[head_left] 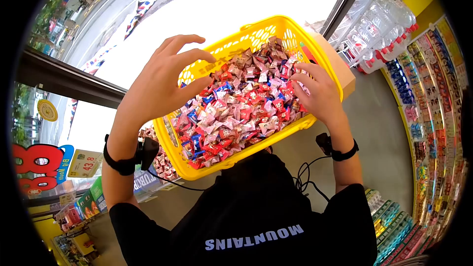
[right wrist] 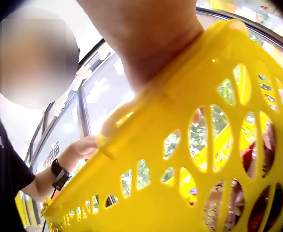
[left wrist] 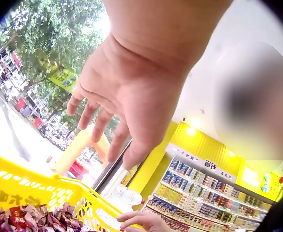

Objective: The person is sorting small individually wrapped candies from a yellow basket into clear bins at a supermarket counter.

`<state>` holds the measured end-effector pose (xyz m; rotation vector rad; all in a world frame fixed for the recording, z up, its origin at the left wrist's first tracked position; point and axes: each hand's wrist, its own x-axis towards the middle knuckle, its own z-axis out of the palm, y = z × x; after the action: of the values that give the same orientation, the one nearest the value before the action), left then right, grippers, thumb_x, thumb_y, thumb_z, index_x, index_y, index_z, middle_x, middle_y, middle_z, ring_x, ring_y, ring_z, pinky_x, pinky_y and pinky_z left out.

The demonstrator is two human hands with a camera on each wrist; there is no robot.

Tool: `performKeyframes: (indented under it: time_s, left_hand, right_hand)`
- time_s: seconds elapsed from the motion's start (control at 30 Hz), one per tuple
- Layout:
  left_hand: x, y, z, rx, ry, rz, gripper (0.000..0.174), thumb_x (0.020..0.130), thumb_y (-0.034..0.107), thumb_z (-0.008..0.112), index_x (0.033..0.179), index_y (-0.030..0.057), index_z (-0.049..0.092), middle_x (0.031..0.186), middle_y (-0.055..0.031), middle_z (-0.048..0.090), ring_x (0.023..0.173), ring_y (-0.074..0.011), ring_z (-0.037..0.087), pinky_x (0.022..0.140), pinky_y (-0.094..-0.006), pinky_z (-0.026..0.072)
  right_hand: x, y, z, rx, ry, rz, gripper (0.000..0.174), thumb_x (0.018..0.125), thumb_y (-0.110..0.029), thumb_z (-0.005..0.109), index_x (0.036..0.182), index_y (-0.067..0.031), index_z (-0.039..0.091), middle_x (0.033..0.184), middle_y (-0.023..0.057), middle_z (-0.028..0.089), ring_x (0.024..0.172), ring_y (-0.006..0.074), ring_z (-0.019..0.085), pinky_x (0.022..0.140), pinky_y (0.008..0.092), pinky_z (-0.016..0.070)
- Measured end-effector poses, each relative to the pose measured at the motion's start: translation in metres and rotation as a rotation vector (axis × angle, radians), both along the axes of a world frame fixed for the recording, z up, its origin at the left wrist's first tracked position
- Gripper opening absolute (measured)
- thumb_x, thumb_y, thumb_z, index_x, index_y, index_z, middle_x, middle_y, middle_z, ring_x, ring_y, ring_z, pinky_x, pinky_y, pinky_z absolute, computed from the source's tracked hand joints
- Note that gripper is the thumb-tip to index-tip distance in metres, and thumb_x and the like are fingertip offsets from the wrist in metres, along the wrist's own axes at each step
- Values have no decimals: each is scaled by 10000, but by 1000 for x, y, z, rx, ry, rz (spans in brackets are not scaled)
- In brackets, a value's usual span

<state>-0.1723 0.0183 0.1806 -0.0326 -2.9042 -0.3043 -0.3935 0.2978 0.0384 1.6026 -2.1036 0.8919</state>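
A yellow basket full of small wrapped candies in pink, red, blue and brown stands in front of the person. The left hand is held above the basket's left side, fingers spread and slightly bent, with nothing in them. In the left wrist view this left hand hangs in the air above the basket. The right hand is over the basket's right side, its fingers bent loosely over the candies. In the right wrist view the basket wall hides most of that hand.
More brown-wrapped candies lie left of and below the basket. A cardboard box is behind its right side. Bottles and stocked shelves stand at the right, a window frame at the left. Black cables hang near the right forearm.
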Motion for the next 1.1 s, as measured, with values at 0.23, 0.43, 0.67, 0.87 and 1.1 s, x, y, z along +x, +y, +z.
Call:
performKeyframes:
  time_s: [0.23, 0.43, 0.67, 0.87, 1.1]
  left_hand:
    - [-125, 19, -63, 62, -92, -187, 384, 938, 242, 781, 1297, 125, 716, 1465, -195, 602, 1357, -415, 568, 1172, -486, 456]
    - [-165, 18, -150, 109, -219, -239, 467, 938, 308, 753, 1355, 112, 676, 1469, -202, 584, 1372, -421, 546, 1175, -503, 450]
    - [-156, 16, -210, -297, -132, -121, 337, 874, 132, 717, 1209, 146, 756, 1597, -130, 501, 1526, -377, 405, 1241, -535, 377]
    - [-154, 14, -198, -426, -187, -157, 294, 894, 105, 675, 1162, 154, 786, 1621, -103, 491, 1532, -362, 407, 1260, -507, 350]
    - [-132, 2, -190, -319, -294, -70, 525, 851, 265, 760, 1365, 183, 695, 1639, -160, 450, 1541, -395, 390, 1237, -525, 380]
  right_hand:
    - [1, 3, -6, -71, -107, 2, 123, 868, -61, 803, 984, -54, 761, 1157, 93, 747, 1037, 299, 732, 897, 405, 592]
    - [-1, 5, -7, -86, -132, 68, 150, 883, -98, 782, 1017, -39, 750, 1134, 126, 722, 1060, 319, 705, 944, 437, 578]
    - [-4, 4, -8, -64, -146, 93, 154, 893, -109, 781, 1025, -43, 737, 1142, 127, 717, 1071, 319, 702, 958, 439, 565]
    - [-3, 3, -8, -79, -163, 98, 133, 901, -109, 778, 1002, -40, 727, 1119, 123, 717, 1061, 316, 704, 950, 439, 564]
    - [-2, 3, -5, -86, -170, 88, 114, 909, -105, 769, 986, -42, 713, 1089, 117, 714, 1048, 320, 702, 940, 438, 563]
